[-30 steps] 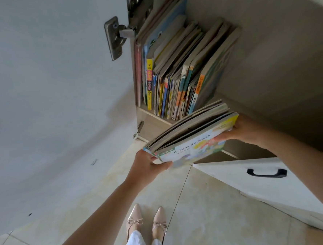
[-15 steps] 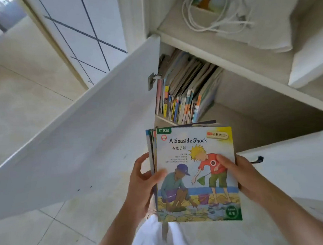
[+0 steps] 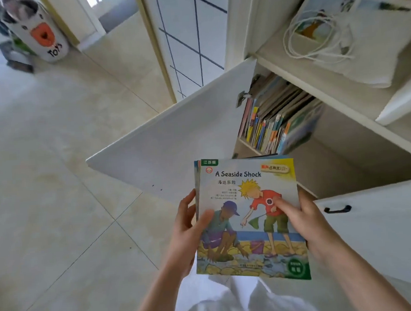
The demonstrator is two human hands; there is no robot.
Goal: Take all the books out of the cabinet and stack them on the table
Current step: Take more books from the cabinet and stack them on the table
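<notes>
I am holding a small bundle of books (image 3: 249, 215) flat in front of me, "A Seaside Shock" on top. My left hand (image 3: 183, 238) is gripping its left edge, thumb curled onto the cover, fingers underneath. My right hand (image 3: 305, 223) is gripping the right edge, thumb pressing on the cover. More books (image 3: 274, 122) are standing in the open cabinet (image 3: 344, 161), well apart from my hands, behind its open door (image 3: 175, 145)

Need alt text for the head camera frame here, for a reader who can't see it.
Both hands, left hand and right hand, hold a small bundle of books, "A Seaside Shock" on top, in front of an open cabinet. More books stand leaning inside it behind the open door.
</notes>
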